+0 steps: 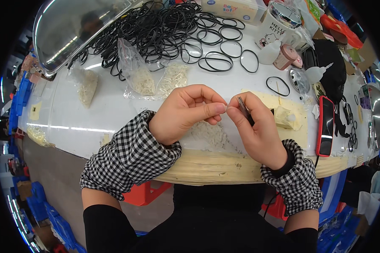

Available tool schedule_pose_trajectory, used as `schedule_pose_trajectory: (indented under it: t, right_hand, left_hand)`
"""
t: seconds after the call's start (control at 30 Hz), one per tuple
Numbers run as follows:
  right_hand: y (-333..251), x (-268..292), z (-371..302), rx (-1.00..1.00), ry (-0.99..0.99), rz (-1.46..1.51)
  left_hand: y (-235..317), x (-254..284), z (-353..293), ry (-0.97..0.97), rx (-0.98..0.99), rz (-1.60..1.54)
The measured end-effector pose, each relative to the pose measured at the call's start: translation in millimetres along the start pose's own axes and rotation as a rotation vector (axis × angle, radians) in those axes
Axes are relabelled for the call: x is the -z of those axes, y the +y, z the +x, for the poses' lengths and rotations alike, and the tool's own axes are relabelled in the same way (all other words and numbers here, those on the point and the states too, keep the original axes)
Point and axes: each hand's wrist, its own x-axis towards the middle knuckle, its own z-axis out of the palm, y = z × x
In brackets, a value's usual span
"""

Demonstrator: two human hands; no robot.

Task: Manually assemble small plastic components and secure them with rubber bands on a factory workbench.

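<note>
The left hand pinches a tiny whitish piece; the right hand grips a slim dark metal tool near a loose white heap.

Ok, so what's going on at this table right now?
A person works bare-handed at a white table. The right hand grips a small dark metal tool; the left hand is pinched close to its fingertips, anything between too small to identify. A pile of small whitish pieces lies below the hands. Farther back are clear bags of pale pieces and a heap of black rings.
</note>
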Motion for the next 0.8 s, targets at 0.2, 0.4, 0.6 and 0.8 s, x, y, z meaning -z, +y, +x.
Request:
schedule_pose_trajectory:
  t: [0.2, 0.4, 0.6, 0.8]
  right_hand:
    - [-3.8, -0.4, -0.2, -0.055, -0.02, 0.107]
    - [-6.0, 1.9, -0.4, -0.021, -0.025, 0.084]
    - [-5.3, 2.0, 0.1, 0.162, 0.062, -0.209]
    - [-1.7, 2.9, -0.4, 0.277, 0.081, -0.44]
  left_hand:
    - [-0.1, -1.8, -0.8, -0.059, -0.062, 0.033]
    - [-2.7, -0.8, 1.6, -0.077, 0.053, -0.14]
    - [1.2, 0.7, 1.9, -0.146, 0.12, -0.278]
    - [-1.8, 3.0, 2.2, -0.302, 0.133, -0.311]
